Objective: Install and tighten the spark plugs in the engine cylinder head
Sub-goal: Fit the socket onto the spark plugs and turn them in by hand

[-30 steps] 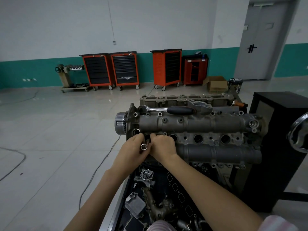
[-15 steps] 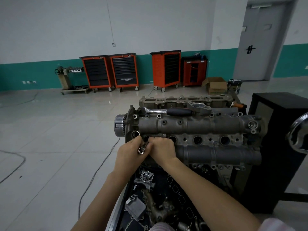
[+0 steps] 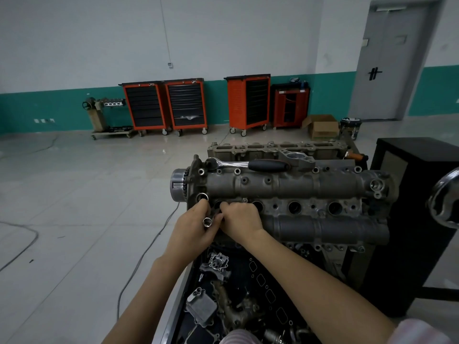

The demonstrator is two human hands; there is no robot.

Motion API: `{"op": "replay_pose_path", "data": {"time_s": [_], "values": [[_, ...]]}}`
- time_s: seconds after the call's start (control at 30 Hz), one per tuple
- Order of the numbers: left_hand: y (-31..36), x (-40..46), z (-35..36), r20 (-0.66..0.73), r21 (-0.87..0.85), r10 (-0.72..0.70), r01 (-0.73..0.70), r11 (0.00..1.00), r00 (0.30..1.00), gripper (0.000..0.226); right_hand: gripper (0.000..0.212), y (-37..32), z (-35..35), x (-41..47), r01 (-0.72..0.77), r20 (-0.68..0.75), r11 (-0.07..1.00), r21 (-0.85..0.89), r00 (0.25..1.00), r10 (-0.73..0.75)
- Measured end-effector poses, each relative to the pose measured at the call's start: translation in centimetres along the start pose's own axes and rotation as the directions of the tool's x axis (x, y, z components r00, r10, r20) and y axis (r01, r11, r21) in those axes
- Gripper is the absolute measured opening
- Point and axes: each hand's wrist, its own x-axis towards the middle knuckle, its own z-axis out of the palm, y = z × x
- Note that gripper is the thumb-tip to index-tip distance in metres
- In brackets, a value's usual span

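The grey engine cylinder head (image 3: 298,187) lies across the stand with a row of round plug wells along its middle. Both hands meet at the leftmost well. My left hand (image 3: 192,229) and my right hand (image 3: 242,220) are wrapped around a chrome socket (image 3: 207,222), whose open end points toward me; its far end goes between my fingers toward the well. No spark plug is visible. A ratchet wrench (image 3: 250,165) with a black grip lies on top of the head, apart from both hands.
A second bare cylinder head (image 3: 278,147) sits behind. Below is a black tray (image 3: 263,279) holding several loose engine parts. A black cabinet (image 3: 417,194) stands to the right with a chrome wheel (image 3: 444,197). Orange tool carts (image 3: 188,105) line the far wall. A cable (image 3: 146,252) crosses the floor.
Both hands have stayed at the leftmost well. The socket's open end has tilted down and toward me a little between the fingers.
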Motion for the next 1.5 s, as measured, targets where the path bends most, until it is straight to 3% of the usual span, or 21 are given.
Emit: {"op": "replay_pose_path", "data": {"time_s": [0.13,0.23,0.47,0.57,0.67,0.73,0.87,0.97,1.17,1.5], "values": [[0.2,0.2,0.0,-0.017,-0.033,-0.043,0.042,0.999,0.999,0.046,0.017,-0.4,-1.2,0.1,-0.027,-0.028,0.999,-0.046,0.999,0.025],[0.5,0.5,0.2,-0.079,-0.045,-0.071,0.067,0.997,0.994,0.05,0.03,-0.8,-1.6,-0.1,-0.088,-0.116,0.994,-0.064,0.99,0.08],[0.1,0.2,0.2,-0.15,-0.077,0.028,-0.04,0.996,0.988,0.051,0.033,-0.7,-1.0,-0.3,-0.086,-0.222,0.996,0.019,0.971,0.088],[0.1,0.1,0.2,-0.127,-0.066,0.02,-0.028,0.997,0.992,0.048,0.028,-0.4,-0.8,-0.2,-0.083,-0.191,0.997,0.002,0.978,0.082],[0.4,0.0,0.0,-0.063,0.023,0.074,-0.073,0.997,0.995,0.034,0.025,-0.1,-0.5,0.0,-0.06,-0.018,0.998,0.023,0.998,0.061],[0.6,0.0,-0.2,-0.032,0.028,0.062,-0.061,0.998,0.998,0.027,0.027,0.1,-0.2,0.2,-0.052,0.017,0.998,0.031,0.999,0.051],[0.7,0.0,0.0,-0.026,0.036,0.047,-0.046,0.998,0.999,0.028,0.022,0.1,-0.3,0.1,0.01,0.03,1.0,-0.014,0.999,-0.01],[0.4,0.3,-0.1,-0.045,0.007,0.047,-0.047,0.999,0.998,0.042,0.013,-0.1,-0.9,0.0,-0.034,-0.013,0.999,-0.015,0.999,0.034],[0.3,0.4,-0.1,-0.066,-0.042,0.048,-0.051,0.998,0.997,0.046,0.029,-0.4,-1.2,-0.2,-0.074,-0.127,0.997,0.017,0.989,0.075],[0.2,0.4,-0.3,0.012,-0.09,0.029,-0.028,0.996,1.0,0.045,0.023,0.2,-0.4,0.2,0.053,0.025,0.998,0.016,0.998,-0.053]]}}
